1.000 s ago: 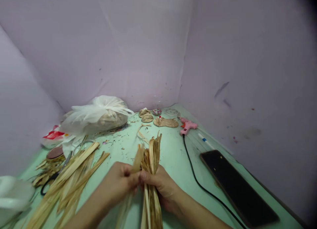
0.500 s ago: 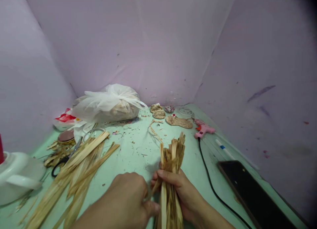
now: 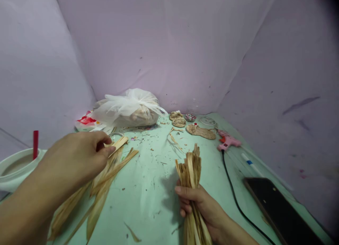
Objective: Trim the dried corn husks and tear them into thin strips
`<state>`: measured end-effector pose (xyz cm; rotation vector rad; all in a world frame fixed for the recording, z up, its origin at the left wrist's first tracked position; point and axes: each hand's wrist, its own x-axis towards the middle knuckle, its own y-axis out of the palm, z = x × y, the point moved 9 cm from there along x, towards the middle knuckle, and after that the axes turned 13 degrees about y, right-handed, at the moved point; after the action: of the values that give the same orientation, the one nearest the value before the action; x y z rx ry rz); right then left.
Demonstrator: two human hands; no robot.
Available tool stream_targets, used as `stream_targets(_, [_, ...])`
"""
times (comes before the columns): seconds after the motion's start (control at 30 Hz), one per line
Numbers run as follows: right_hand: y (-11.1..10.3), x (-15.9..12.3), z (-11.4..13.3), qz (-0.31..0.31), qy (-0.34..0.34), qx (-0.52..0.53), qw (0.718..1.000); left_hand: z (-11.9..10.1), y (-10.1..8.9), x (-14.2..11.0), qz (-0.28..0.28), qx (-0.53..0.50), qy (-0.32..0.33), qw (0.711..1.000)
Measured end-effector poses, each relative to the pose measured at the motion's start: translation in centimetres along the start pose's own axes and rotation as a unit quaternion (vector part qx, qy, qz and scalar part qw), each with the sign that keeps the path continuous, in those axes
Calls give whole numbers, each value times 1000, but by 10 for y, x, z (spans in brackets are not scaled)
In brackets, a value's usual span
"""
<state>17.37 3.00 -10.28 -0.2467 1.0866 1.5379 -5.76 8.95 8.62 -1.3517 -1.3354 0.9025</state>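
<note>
White vessel (image 3: 16, 181): 9 o'clock of the worktop (image 3: 148, 195), at the edge of view; red stick (image 3: 35, 144) standing in it.
Left hand (image 3: 82, 153): between 9 and 10 o'clock, over the loose dry strips; fingers curled, thumb and index near each other at one strip's end; can't tell if they pinch it or just hover.
Red-and-white packet (image 3: 86, 120): 10 o'clock, partly behind the bag.
Loose strips (image 3: 106, 183): between 8 and 9 o'clock, fanned flat, several left outside the bundle, so gathering looks unfinished.
White plastic bag (image 3: 129, 111): 11 o'clock, against the far wall, filled, contents unclear.
Thin strand (image 3: 173, 139): 1 o'clock, lying apart from the bundle.
Round woven pieces (image 3: 179, 122): 1 o'clock, far back, look already formed.
Bead container (image 3: 190, 117): 1 o'clock, just beside the rounds.
Bundle of strips (image 3: 193, 167): between 3 and 4 o'clock, near upright, a thick handful gathered; top ends uneven, no tie visible.
Right hand (image 3: 194, 199): same spot, fingers wrapped around the bundle, thumb pressed across its front.
Sole-shaped woven piece (image 3: 200, 132): 2 o'clock, flat, looks already formed, red bead at its far edge.
Pink glue gun (image 3: 228, 142): between 2 and 3 o'clock, on its side, unheld.
Pen (image 3: 250, 162): 3 o'clock, untouched.
Black slab (image 3: 280, 209): between 3 and 4 o'clock, phone-like, flat.
</note>
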Motion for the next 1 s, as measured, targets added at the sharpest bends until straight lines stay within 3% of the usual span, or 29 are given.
stream_targets(0.33, [-3, 4, -4, -1, 8, -18, 1000, -8, -3, 6, -46, -20, 23, 999])
stream_targets(0.5, [-2, 2, -2, 7, 7, -12, 1000, 4, 0, 6, -38, -64, -18, 997])
stream_targets(0.6, [-3, 2, -4, 2, 21, -14, 1000, 14, -1, 5, -62, -110, -46, 991])
stream_targets(0.7, [-7, 3, -7, -11, 31, -15, 999, 19, -4, 10, -85, -90, -28, 992])
stream_targets(0.83, [-8, 5, -12, -4, 55, -29, 998, 14, 10, 24, -22, 17, 30, 999])
stream_targets(1.0, [-8, 3, -9, -6, 47, -32, 998, 13, 65, 31, 142, 66, 27, 987])
